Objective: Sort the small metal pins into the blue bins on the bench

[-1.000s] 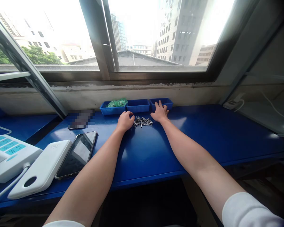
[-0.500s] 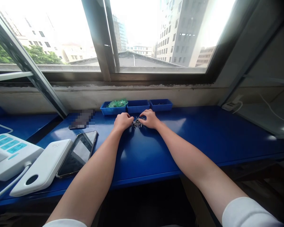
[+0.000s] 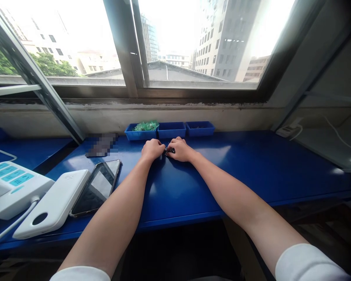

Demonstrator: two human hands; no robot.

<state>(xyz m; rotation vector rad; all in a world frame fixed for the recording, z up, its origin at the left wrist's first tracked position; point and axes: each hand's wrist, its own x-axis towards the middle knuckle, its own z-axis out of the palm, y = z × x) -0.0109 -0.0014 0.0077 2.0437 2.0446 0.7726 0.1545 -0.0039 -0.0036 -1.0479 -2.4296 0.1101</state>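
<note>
**At the far edge of the bench: both hands closed in on the metal pins**

Between my two fists, far centre of the blue bench [image 3: 193,187], only a sliver of the small metal pins [image 3: 169,150] shows. The rest is hidden under the fingers, so I cannot tell how many remain or which way their long axes lie.

Left hand [image 3: 152,150]: curled, knuckles up, resting on the bench, touching the left side of the pins. Whether it pinches one I cannot tell.

Right hand [image 3: 181,150]: also curled, fingertips turned leftward into the pins, touching or nearly touching the left hand. Grip not visible either.

The relation that matters: the pins lie in the gap between the hands, to the right of the left hand and to the left of the right, equally near to both. Neither arm has the advantage.

Outward, just beyond the hands against the wall, a row of three blue trays: left tray [image 3: 140,134] with green pieces [image 3: 145,126], middle tray [image 3: 172,129], right tray [image 3: 200,128] with a few dark bits, too small to identify.

Near left: a phone [image 3: 98,187], a white power bank [image 3: 54,207], a white device with teal keys [image 3: 8,187].
</note>
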